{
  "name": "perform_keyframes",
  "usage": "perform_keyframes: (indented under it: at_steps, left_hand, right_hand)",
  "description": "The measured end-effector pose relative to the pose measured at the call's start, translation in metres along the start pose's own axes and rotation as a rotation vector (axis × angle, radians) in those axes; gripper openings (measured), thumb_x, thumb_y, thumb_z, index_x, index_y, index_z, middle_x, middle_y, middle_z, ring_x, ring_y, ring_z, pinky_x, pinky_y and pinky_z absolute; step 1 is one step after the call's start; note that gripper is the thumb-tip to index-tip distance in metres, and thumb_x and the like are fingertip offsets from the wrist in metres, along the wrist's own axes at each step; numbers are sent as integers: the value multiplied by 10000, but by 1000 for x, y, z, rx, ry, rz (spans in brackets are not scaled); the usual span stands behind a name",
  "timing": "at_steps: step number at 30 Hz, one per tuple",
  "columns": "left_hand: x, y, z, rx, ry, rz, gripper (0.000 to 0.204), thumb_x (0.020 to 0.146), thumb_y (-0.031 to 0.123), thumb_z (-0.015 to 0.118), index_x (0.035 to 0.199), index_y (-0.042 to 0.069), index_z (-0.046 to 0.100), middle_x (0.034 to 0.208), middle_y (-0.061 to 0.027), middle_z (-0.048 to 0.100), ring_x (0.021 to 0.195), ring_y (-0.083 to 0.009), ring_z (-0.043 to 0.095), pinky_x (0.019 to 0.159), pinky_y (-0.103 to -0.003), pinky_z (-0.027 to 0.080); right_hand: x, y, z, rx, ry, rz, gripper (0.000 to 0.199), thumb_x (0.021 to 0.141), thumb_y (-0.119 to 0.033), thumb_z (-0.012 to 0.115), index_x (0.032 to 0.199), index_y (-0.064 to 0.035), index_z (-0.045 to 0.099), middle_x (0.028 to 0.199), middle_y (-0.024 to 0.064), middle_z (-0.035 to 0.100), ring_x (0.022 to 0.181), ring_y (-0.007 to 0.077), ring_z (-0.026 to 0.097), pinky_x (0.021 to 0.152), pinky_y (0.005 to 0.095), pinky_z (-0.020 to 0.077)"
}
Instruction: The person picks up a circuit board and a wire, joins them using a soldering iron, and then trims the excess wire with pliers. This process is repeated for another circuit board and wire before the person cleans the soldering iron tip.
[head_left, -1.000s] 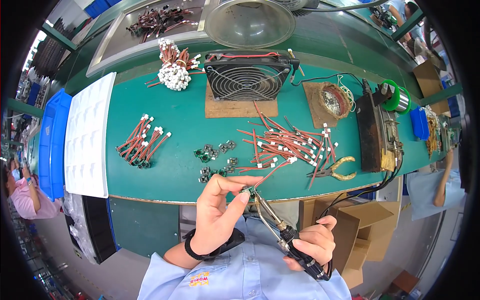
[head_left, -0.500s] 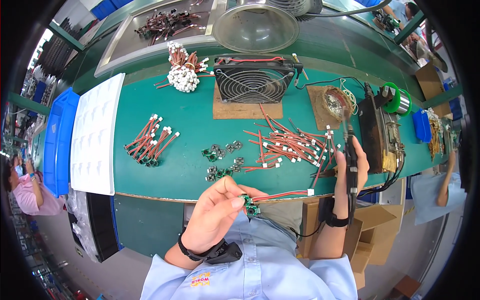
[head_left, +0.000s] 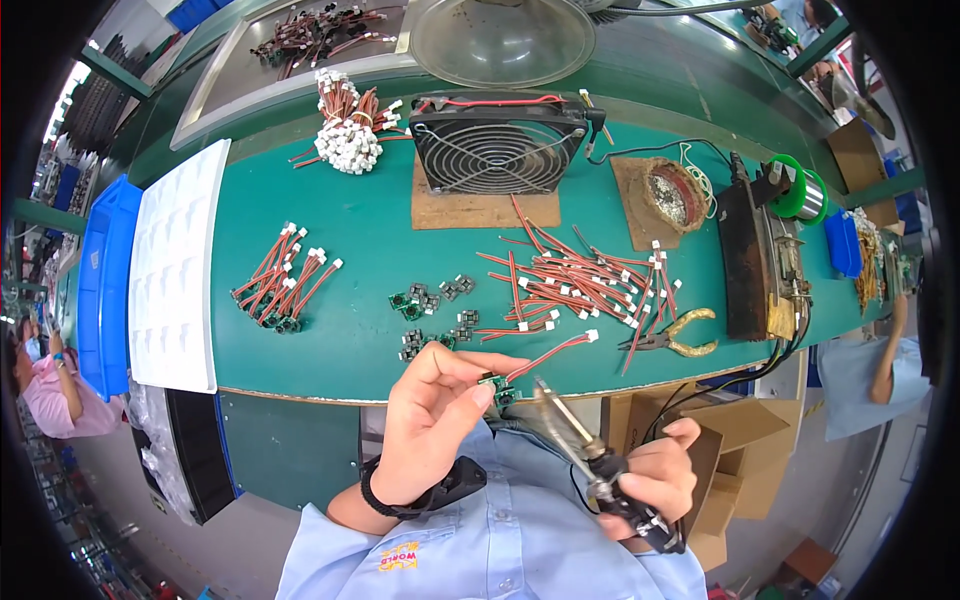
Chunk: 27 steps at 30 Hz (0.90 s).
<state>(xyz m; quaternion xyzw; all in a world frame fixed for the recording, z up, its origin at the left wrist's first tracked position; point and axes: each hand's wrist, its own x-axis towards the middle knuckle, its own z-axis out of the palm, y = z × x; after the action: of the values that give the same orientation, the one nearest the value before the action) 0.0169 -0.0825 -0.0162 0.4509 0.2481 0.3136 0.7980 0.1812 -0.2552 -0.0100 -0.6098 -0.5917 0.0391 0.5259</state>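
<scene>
Head view looked down on a green desk (head_left: pixel 330 210). At its near edge the left hand (head_left: pixel 432 425) pinched a small green circuit board (head_left: pixel 493 385) between thumb and fingertips, its grip closed on the board, from which a red wire lead (head_left: pixel 548 354) with a white plug ran up to the right over the desk. The right hand (head_left: pixel 650 478) was wrapped tight around the black handle of a soldering iron (head_left: pixel 578 443), whose tip lay just beside the board. More small boards (head_left: pixel 432 312) sat near, between a bundle of red leads (head_left: pixel 285 282) and a loose pile of leads (head_left: pixel 580 278). Yellow-handled pliers (head_left: pixel 675 340) lay right of them; a black fan (head_left: pixel 497 143) stood further back.
</scene>
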Motion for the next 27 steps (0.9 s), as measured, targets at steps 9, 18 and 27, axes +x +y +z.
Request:
perform_keyframes:
  at_steps: [9, 18, 27]
  left_hand:
    - [-2, 0, -2, 30, -26, 5, 110, 910, -27, 501, 948, 51, 433, 1179, -219, 590, 865, -54, 514, 760, -246, 427]
    - [-1, 0, 1, 71, -24, 47, 100, 912, -24, 502, 949, 40, 435, 1172, -223, 593, 954, -103, 546, 850, -282, 430]
    - [-1, -1, 1, 97, -16, 75, 101, 906, -27, 509, 956, 34, 445, 1168, -228, 596, 1059, -174, 565, 920, -332, 418]
  right_hand:
    - [1, -4, 7, -31, -151, 15, 370, 615, -334, 798, 930, -178, 683, 704, -34, 600, 600, 125, 566, 828, 359, 329]
    - [1, -5, 7, -24, -154, 29, 389, 611, -318, 807, 952, -178, 681, 714, -32, 607, 604, 124, 568, 822, 358, 332]
    - [-3, -7, 4, -44, -174, 37, 405, 609, -324, 810, 964, -178, 681, 718, -34, 612, 614, 124, 574, 823, 357, 331]
